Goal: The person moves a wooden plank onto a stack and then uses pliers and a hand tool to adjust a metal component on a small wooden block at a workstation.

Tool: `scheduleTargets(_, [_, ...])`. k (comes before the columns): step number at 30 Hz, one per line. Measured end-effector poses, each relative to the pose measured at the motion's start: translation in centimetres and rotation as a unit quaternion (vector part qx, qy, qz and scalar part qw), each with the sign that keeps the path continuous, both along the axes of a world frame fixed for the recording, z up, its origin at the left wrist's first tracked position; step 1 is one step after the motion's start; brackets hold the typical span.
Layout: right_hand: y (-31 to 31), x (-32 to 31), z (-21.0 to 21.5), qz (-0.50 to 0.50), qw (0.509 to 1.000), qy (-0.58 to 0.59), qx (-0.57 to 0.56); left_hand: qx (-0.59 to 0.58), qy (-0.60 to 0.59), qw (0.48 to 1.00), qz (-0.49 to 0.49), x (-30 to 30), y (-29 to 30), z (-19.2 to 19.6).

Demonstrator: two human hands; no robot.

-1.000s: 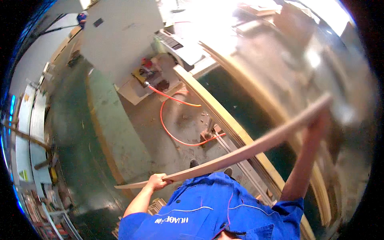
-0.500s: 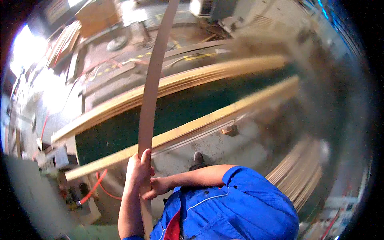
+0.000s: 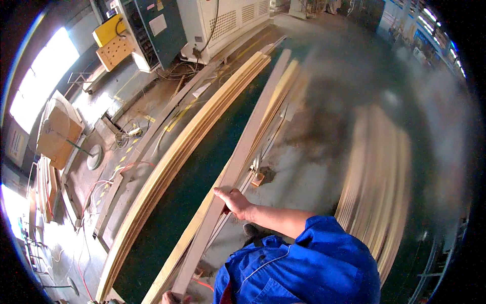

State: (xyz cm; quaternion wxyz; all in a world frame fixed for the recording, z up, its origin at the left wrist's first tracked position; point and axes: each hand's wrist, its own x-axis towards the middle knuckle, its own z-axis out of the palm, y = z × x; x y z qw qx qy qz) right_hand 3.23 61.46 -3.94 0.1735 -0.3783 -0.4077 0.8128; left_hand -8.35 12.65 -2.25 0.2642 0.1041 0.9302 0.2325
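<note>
Long, flat wooden board (image 3: 249,133) — both hands (image 3: 235,202)

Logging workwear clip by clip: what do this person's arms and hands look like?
The right hand has no glove, and nothing shows at the wrist. The forearm is bare below a blue sleeve, matching the shirt. The left hand, cut off by the lower edge, looks ungloved; its sleeve is out of view.
</note>
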Motion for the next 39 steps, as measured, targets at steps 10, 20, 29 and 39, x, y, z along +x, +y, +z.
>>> scheduleTargets(10, [8.4, -2.6, -6.2, -0.112, 0.989, -0.076, 0.064, -0.036, 0.197, 0.957, -0.211, -5.3, 12.1, -0.7])
scheduleTargets(20, [13.0, -0.8, -4.9, 0.055, 0.952, -0.243, 0.177, -0.082, 0.246, 0.939, -0.226, -7.7, 15.3, -6.1])
scheduleTargets(29, [14.4, -0.6, -3.4, 0.149, 0.823, -0.427, 0.345, -0.094, 0.246, 0.931, -0.254, -7.5, 16.3, -7.2])
scheduleTargets(39, [14.3, -0.5, -1.6, 0.187, 0.678, -0.434, 0.562, -0.104, 0.182, 0.935, -0.286, -9.1, 17.3, -7.6])
